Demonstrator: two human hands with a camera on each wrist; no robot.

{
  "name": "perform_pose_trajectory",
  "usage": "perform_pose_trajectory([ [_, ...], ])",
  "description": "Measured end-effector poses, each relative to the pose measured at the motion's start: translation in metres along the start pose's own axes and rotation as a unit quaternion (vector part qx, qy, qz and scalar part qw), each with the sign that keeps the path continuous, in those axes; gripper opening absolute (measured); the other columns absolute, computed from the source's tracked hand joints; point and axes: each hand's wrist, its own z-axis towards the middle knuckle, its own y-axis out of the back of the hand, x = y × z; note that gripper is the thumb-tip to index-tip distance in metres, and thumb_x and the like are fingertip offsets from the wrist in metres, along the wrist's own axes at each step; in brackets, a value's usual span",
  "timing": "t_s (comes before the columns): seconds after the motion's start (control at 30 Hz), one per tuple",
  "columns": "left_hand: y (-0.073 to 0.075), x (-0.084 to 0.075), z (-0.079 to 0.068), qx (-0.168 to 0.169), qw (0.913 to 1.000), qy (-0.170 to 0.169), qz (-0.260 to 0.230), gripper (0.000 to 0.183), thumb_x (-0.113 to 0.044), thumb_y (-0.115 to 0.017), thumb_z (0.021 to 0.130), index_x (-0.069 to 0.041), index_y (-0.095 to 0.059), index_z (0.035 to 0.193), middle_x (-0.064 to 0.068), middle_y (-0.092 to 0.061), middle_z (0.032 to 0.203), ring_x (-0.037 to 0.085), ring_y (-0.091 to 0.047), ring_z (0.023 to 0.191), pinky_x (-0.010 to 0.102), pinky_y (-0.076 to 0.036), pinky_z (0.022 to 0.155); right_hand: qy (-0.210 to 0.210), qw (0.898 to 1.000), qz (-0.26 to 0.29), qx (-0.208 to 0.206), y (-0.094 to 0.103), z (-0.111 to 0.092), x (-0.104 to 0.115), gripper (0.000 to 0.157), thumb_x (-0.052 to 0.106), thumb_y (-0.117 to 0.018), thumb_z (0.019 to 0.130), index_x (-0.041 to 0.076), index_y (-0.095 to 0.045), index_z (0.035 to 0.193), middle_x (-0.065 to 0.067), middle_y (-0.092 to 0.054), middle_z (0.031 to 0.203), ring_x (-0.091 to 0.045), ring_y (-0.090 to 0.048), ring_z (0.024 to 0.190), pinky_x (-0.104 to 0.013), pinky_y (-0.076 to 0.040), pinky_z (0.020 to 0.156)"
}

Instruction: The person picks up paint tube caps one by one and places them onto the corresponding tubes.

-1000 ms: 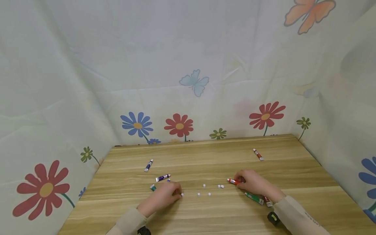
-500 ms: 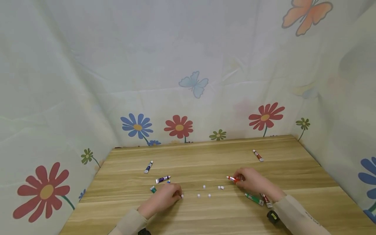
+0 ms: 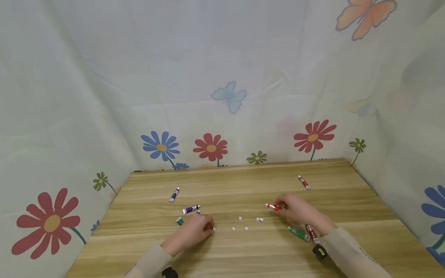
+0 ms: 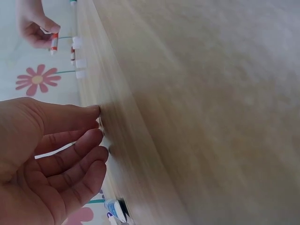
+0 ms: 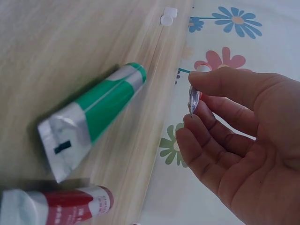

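My left hand (image 3: 194, 231) is low over the wooden table, thumb and index fingertips pinching a small white cap (image 3: 214, 229). In the left wrist view the fingertips (image 4: 97, 111) reach the tabletop and mostly hide that cap. My right hand (image 3: 295, 210) pinches a red paint tube (image 3: 272, 207) by its crimped tail, the white nozzle end pointing left. It is held above the table; the right wrist view shows the silver tail (image 5: 194, 101) between thumb and fingers. Several loose white caps (image 3: 246, 229) lie between the hands.
By the right forearm lie a green tube (image 3: 299, 233) and a dark red tube (image 3: 312, 234). Another red-brown tube (image 3: 304, 182) is farther back. On the left are a dark blue tube (image 3: 174, 194), a purple tube (image 3: 191, 209) and a teal tube (image 3: 179, 221). A printed curtain (image 3: 264, 127) borders the table.
My right hand has raised the red tube a little and shifted it slightly left. The left hand stays at about the same place beside the cap.
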Motion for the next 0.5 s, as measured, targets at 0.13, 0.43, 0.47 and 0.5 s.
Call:
perform_pose_trajectory([
  [0.13, -0.0016, -0.0007, 0.0022, 0.002, 1.0000, -0.004, 0.001, 0.008, -0.010, -0.077, 0.088, -0.010, -0.069, 0.086, -0.010, -0.058, 0.075, 0.001, -0.049, 0.066, 0.021, -0.045, 0.060, -0.002, 1.000, -0.002, -0.001, 0.0014, -0.0003, 0.0022, 0.014, 0.004, -0.075, 0.088, 0.004, -0.071, 0.101, 0.006, -0.062, 0.085, -0.005, -0.054, 0.076, -0.025, -0.049, 0.066],
  [0.43, -0.0030, -0.0038, 0.0052, 0.003, 0.9999, -0.005, 0.011, 0.009, -0.013, -0.077, 0.089, -0.013, -0.069, 0.085, -0.012, -0.054, 0.073, 0.001, -0.047, 0.065, 0.022, -0.043, 0.060, 0.002, 1.000, -0.011, -0.006, 0.0020, -0.0002, 0.0020, 0.013, 0.004, -0.076, 0.087, 0.005, -0.071, 0.100, 0.007, -0.061, 0.085, -0.004, -0.053, 0.075, -0.025, -0.049, 0.066],
  [0.47, -0.0031, -0.0039, 0.0058, 0.003, 0.9999, -0.005, 0.012, 0.009, -0.013, -0.077, 0.089, -0.013, -0.069, 0.085, -0.012, -0.054, 0.073, 0.001, -0.047, 0.065, 0.022, -0.043, 0.060, 0.000, 1.000, -0.011, -0.006, 0.0021, -0.0001, 0.0017, 0.013, 0.004, -0.075, 0.088, 0.005, -0.071, 0.100, 0.007, -0.061, 0.084, -0.004, -0.053, 0.075, -0.025, -0.049, 0.066],
  [0.5, -0.0032, -0.0040, 0.0064, 0.003, 0.9999, -0.006, 0.012, 0.009, -0.012, -0.077, 0.089, -0.012, -0.069, 0.085, -0.012, -0.055, 0.074, 0.001, -0.047, 0.065, 0.022, -0.044, 0.060, -0.001, 1.000, -0.011, -0.006, 0.0022, -0.0001, 0.0013, 0.013, 0.004, -0.075, 0.088, 0.005, -0.071, 0.100, 0.008, -0.061, 0.084, -0.005, -0.053, 0.075, -0.025, -0.048, 0.065],
])
